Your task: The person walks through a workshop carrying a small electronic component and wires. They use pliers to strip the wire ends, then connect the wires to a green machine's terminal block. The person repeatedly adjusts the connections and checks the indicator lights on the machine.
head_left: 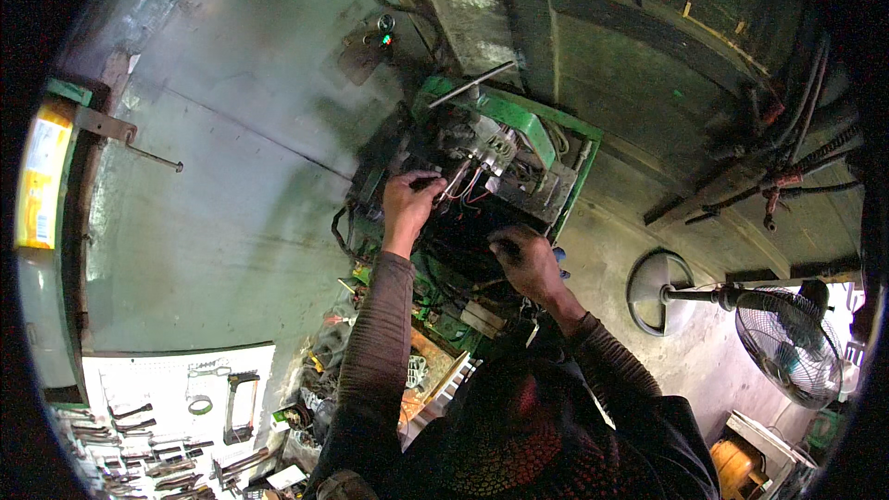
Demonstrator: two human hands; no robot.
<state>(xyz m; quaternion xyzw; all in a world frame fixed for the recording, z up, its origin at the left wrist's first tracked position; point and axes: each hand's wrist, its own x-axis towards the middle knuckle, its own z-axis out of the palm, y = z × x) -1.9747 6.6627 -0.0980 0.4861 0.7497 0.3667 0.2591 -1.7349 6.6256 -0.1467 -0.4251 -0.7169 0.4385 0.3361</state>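
The largest thing is the green machine housing [585, 181], which stands open around 1 o'clock from the middle of the view; in it are grey metal parts [495, 143]; far away at 4 o'clock is a pale-edged box [761, 437] with an orange rounded thing [736, 465] inside, of which I cannot tell the kind; the right hand [530, 267], also toward 4 o'clock but near the middle, has its fingers curled, and I cannot tell if they hold something; the left hand [406, 211], at 10 o'clock, has its fingers drawn together, their pinch unclear; the thin wires [476, 178] are near its 2 o'clock; handling these wires seems the present step; it calls for a light, steady touch.
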